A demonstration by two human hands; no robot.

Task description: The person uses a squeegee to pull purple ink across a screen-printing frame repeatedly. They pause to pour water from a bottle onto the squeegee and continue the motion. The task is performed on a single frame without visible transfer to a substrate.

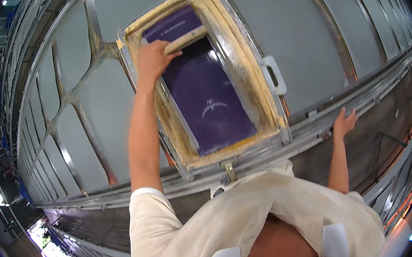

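Observation:
A screen-printing frame (246, 59) lies tilted across a long grey table in front of me, its inner border covered with yellowish tape. Glossy purple ink (196, 87) spreads over its mesh, with a small pale emblem near the end closest to me. Toward the far end, a squeegee (187, 39) with a pale wooden grip crosses the mesh. My left hand (154, 59) is closed around the left end of that grip. Off to the right, my right hand (345, 123) hovers by the table's edge rail, fingers apart, holding nothing.
Grey flat panels (286, 29) with ink-stained gaps line the table on both sides of the frame. A white handle (274, 75) juts from the frame's right side. Metal rails (317, 134) run along the near edge, with a metal clamp (230, 171) by my body.

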